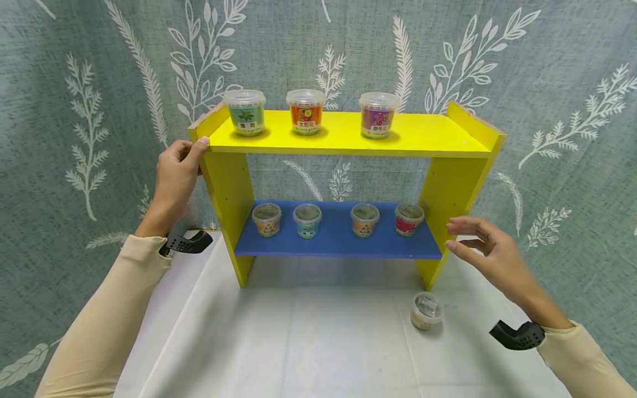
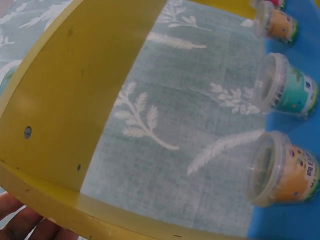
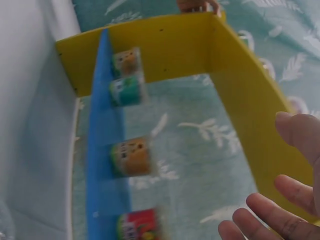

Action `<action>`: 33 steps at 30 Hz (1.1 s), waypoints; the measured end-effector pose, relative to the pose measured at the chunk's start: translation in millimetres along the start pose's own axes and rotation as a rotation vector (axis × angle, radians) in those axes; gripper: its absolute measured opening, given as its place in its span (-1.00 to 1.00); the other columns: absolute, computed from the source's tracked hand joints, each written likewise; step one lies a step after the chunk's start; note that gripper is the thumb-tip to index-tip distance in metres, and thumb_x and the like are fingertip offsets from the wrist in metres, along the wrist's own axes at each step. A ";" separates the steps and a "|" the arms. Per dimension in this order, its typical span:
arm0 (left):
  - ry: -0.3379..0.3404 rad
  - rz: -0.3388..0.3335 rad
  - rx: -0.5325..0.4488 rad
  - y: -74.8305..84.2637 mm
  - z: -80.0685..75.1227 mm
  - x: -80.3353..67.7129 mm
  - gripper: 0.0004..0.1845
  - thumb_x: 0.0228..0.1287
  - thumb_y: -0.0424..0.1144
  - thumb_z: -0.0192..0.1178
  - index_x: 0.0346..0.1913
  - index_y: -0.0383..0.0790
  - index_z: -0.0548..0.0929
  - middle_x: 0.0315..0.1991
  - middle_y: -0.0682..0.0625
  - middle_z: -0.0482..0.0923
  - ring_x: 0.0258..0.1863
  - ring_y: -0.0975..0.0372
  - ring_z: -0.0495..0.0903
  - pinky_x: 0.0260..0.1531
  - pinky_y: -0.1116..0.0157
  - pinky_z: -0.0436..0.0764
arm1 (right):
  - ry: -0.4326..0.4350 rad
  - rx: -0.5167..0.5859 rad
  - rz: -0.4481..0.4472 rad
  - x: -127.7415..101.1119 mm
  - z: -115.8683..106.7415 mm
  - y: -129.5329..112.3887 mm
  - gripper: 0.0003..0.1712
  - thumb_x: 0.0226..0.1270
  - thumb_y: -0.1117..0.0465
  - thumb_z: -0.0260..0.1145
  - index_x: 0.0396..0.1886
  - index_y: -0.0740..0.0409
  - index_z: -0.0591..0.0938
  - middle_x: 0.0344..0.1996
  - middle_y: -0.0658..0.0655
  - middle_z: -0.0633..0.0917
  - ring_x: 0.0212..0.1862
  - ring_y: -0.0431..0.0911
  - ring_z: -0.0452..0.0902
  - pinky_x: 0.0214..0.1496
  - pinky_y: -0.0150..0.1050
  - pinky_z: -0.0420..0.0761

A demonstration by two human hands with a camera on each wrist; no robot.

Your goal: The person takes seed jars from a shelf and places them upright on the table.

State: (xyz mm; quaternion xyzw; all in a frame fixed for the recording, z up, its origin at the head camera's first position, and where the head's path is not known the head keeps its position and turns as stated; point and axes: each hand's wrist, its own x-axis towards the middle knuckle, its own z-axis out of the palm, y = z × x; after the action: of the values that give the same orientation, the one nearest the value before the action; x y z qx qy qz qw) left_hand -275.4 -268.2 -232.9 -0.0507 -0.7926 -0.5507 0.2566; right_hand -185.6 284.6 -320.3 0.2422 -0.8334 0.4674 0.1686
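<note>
Left hand [image 1: 175, 172]: fingers curled round the top-left corner of the yellow shelf unit [image 1: 343, 141], thumb on the front edge of the top board. It grips the frame, apparently steadying it.

Right hand [image 1: 485, 251]: fingers spread and relaxed, holding nothing, hovering just off the unit's right upright, next to the blue lower shelf [image 1: 338, 243]. Not touching anything, as far as the head view shows.

Nearest pot to that hand on the shelf: red-label pot [image 1: 409, 219], rightmost of four on the blue board. A loose lidded pot [image 1: 426, 310] stands on the white counter [image 1: 298, 342], just in front of the right leg and below the right hand.

Top board carries three lidded pots: green [image 1: 244, 112], orange [image 1: 305, 111], purple [image 1: 378, 115], with free space to the right.

Step, my read: between placements, one hand bracing the unit, the other free. Likely next move is down to the loose pot. That calls for lowering the hand, closing round the pot's wall below the lid, and clearing the upright on the lift.
</note>
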 end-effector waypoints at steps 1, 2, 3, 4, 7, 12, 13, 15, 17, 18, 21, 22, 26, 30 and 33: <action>-0.001 0.000 -0.001 -0.3 0.2 0.0 -0.50 0.48 0.26 0.10 0.00 -0.13 0.56 -0.08 0.05 0.52 -0.14 0.22 0.52 -0.03 0.26 0.49 | 0.001 -0.004 -0.009 2.6 -1.1 -2.9 -0.51 0.45 0.45 0.31 0.33 0.21 0.51 0.12 0.06 0.63 0.16 -0.20 0.57 0.10 -0.48 0.56; -0.001 0.001 -0.001 -0.6 0.4 0.0 -0.50 0.48 0.26 0.10 0.01 -0.14 0.55 -0.09 0.05 0.52 -0.14 0.22 0.52 -0.03 0.26 0.49 | 0.001 -0.004 -0.016 5.2 -2.2 -5.8 -0.50 0.44 0.46 0.31 0.33 0.21 0.50 0.12 0.07 0.63 0.16 -0.19 0.57 0.10 -0.48 0.56; -0.002 0.001 0.000 -0.7 0.6 0.0 -0.50 0.48 0.27 0.10 0.01 -0.14 0.55 -0.08 0.05 0.52 -0.13 0.22 0.51 -0.03 0.27 0.49 | 0.002 -0.003 -0.021 7.7 -3.1 -8.7 -0.50 0.44 0.46 0.31 0.33 0.23 0.50 0.13 0.07 0.63 0.16 -0.19 0.57 0.10 -0.48 0.56; -0.004 0.001 0.002 -0.9 0.9 -0.1 -0.49 0.48 0.27 0.09 0.02 -0.14 0.55 -0.08 0.05 0.52 -0.13 0.22 0.51 -0.03 0.27 0.48 | 0.006 -0.010 -0.024 9.9 -3.9 -11.7 -0.50 0.44 0.46 0.31 0.34 0.22 0.50 0.13 0.07 0.63 0.15 -0.20 0.58 0.10 -0.48 0.56; -0.009 -0.001 0.009 -1.2 1.4 -0.3 -0.49 0.48 0.28 0.08 0.04 -0.13 0.55 -0.06 0.06 0.50 -0.12 0.22 0.50 -0.03 0.28 0.47 | 0.016 -0.024 -0.021 16.5 -5.0 -20.5 -0.50 0.45 0.43 0.32 0.34 0.19 0.51 0.12 0.07 0.63 0.15 -0.20 0.59 0.10 -0.50 0.55; 0.000 -0.010 0.005 -2.1 0.9 -1.0 -0.50 0.48 0.28 0.08 0.01 -0.12 0.54 -0.08 0.05 0.49 -0.13 0.21 0.49 -0.04 0.28 0.46 | 0.017 -0.022 -0.021 28.8 -4.3 -32.7 -0.49 0.45 0.38 0.34 0.35 0.13 0.51 0.14 0.07 0.63 0.16 -0.16 0.59 0.11 -0.49 0.56; 0.002 -0.010 0.002 -2.4 0.7 -1.1 -0.50 0.48 0.28 0.08 0.00 -0.12 0.54 -0.08 0.04 0.49 -0.13 0.21 0.49 -0.04 0.28 0.46 | 0.016 -0.021 -0.025 31.6 -4.1 -34.8 -0.49 0.45 0.38 0.34 0.35 0.12 0.51 0.14 0.08 0.63 0.16 -0.15 0.59 0.10 -0.48 0.57; 0.004 -0.010 -0.001 -2.8 0.4 -1.4 -0.51 0.48 0.27 0.08 0.00 -0.12 0.54 -0.08 0.04 0.49 -0.13 0.21 0.49 -0.03 0.27 0.46 | 0.016 -0.012 -0.043 37.6 -3.3 -38.7 -0.49 0.45 0.39 0.34 0.35 0.14 0.51 0.14 0.09 0.63 0.17 -0.13 0.59 0.10 -0.47 0.57; 0.004 -0.007 0.001 -3.3 0.3 -1.6 -0.51 0.48 0.27 0.08 0.00 -0.12 0.54 -0.08 0.05 0.49 -0.12 0.22 0.49 -0.03 0.27 0.45 | 0.022 0.000 -0.062 43.4 -2.6 -42.7 -0.49 0.44 0.41 0.34 0.34 0.16 0.51 0.13 0.10 0.63 0.15 -0.12 0.60 0.09 -0.46 0.59; 0.004 -0.006 0.003 -3.5 0.2 -1.8 -0.51 0.49 0.27 0.08 0.00 -0.12 0.54 -0.08 0.05 0.49 -0.13 0.22 0.49 -0.04 0.27 0.45 | 0.026 0.007 -0.073 46.3 -2.3 -44.6 -0.48 0.43 0.42 0.34 0.34 0.17 0.52 0.13 0.11 0.64 0.15 -0.11 0.60 0.08 -0.45 0.60; 0.004 -0.002 0.009 -4.1 0.4 -2.2 -0.51 0.49 0.27 0.08 0.00 -0.12 0.54 -0.09 0.05 0.50 -0.14 0.22 0.49 -0.05 0.28 0.45 | 0.040 0.028 -0.104 54.3 -1.9 -50.9 -0.48 0.41 0.46 0.34 0.33 0.21 0.53 0.11 0.12 0.65 0.14 -0.10 0.61 0.07 -0.44 0.60; 0.004 -0.002 0.012 -4.4 0.4 -2.4 -0.51 0.49 0.27 0.08 0.00 -0.12 0.54 -0.09 0.05 0.50 -0.15 0.21 0.49 -0.06 0.28 0.45 | 0.043 0.045 -0.112 56.9 -2.1 -53.0 -0.49 0.40 0.47 0.34 0.32 0.22 0.53 0.11 0.13 0.65 0.14 -0.09 0.61 0.07 -0.43 0.61; 0.000 -0.001 0.018 -4.1 0.3 -2.6 -0.50 0.49 0.27 0.07 0.01 -0.13 0.54 -0.09 0.04 0.49 -0.14 0.21 0.49 -0.05 0.28 0.46 | 0.058 0.061 -0.138 67.1 -3.9 -61.4 -0.48 0.39 0.48 0.34 0.32 0.22 0.54 0.11 0.13 0.66 0.14 -0.09 0.60 0.10 -0.44 0.59; 0.000 0.007 0.010 -1.8 0.4 -1.9 -0.50 0.49 0.26 0.07 0.01 -0.15 0.54 -0.08 0.04 0.50 -0.13 0.21 0.49 -0.02 0.25 0.46 | 0.070 0.075 -0.147 78.1 -5.9 -68.5 -0.48 0.39 0.47 0.35 0.32 0.23 0.54 0.11 0.20 0.64 0.14 -0.05 0.60 0.12 -0.43 0.59; 0.002 0.013 0.006 0.0 0.8 -1.3 -0.51 0.49 0.25 0.08 0.01 -0.14 0.55 -0.08 0.06 0.50 -0.13 0.22 0.50 -0.02 0.25 0.46 | 0.078 0.072 -0.147 86.1 -6.4 -73.2 -0.48 0.40 0.44 0.36 0.33 0.24 0.53 0.11 0.23 0.63 0.15 -0.04 0.59 0.14 -0.42 0.58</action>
State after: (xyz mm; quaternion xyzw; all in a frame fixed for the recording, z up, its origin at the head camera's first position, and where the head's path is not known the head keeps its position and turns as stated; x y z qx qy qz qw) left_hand -274.6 -267.2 -233.7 -0.0548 -0.7936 -0.5468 0.2610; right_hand -215.2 236.2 -222.3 0.2901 -0.7888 0.4925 0.2260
